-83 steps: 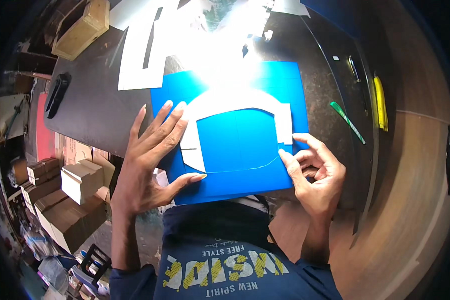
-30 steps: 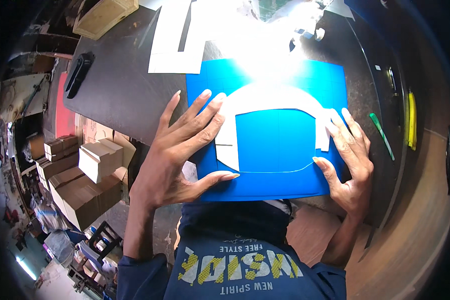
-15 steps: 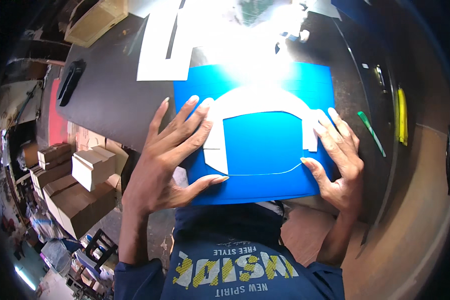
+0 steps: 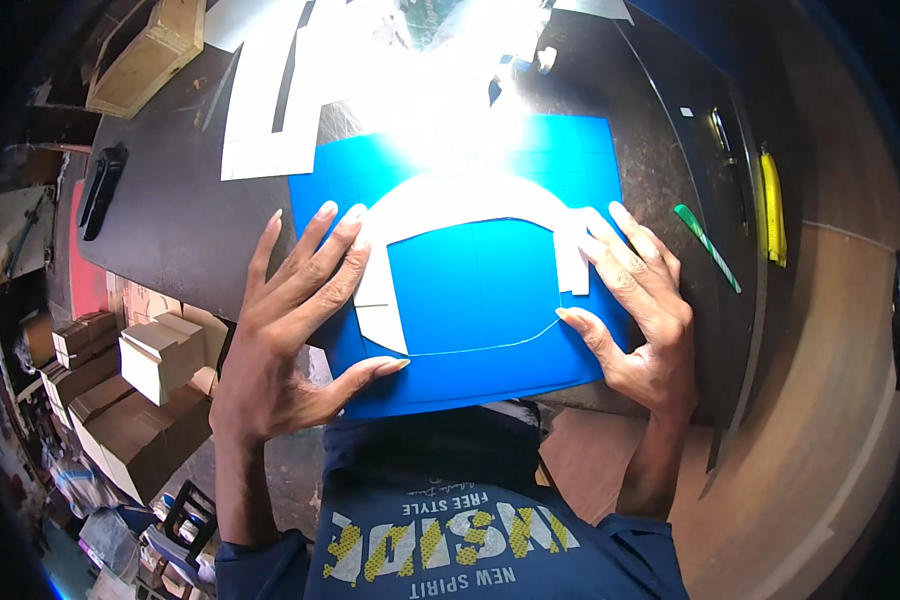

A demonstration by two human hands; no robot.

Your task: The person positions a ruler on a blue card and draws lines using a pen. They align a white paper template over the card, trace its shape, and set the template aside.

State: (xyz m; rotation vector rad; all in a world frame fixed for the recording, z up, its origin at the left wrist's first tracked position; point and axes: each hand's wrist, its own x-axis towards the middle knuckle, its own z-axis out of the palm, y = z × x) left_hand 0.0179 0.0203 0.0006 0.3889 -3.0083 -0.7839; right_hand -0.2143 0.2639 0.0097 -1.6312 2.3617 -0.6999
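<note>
A blue sheet (image 4: 475, 285) lies on the dark table in front of me, with a white arch-shaped template (image 4: 382, 322) flat on top of it. Between the template's two lower ends, a thin pale curved line (image 4: 482, 352) crosses the blue. My left hand (image 4: 295, 330) is open, its fingertips resting at the template's left leg and its thumb on the sheet near the line's left end. Fingers spread, my right hand (image 4: 642, 310) presses on the template's right leg, thumb near the line's right end. Glare washes out the arch's top.
White paper pieces (image 4: 270, 130) and a wooden box (image 4: 155, 60) sit at the far left, with a black object (image 4: 100, 190) beyond my left hand. Right of the sheet lie a green-and-white pen-like tool (image 4: 708, 248) and a yellow tool (image 4: 772, 212). Cardboard boxes (image 4: 135, 425) stand lower left.
The whole scene has shifted left in the view and turned slightly. Both hands keep about the same places on the template and sheet.
</note>
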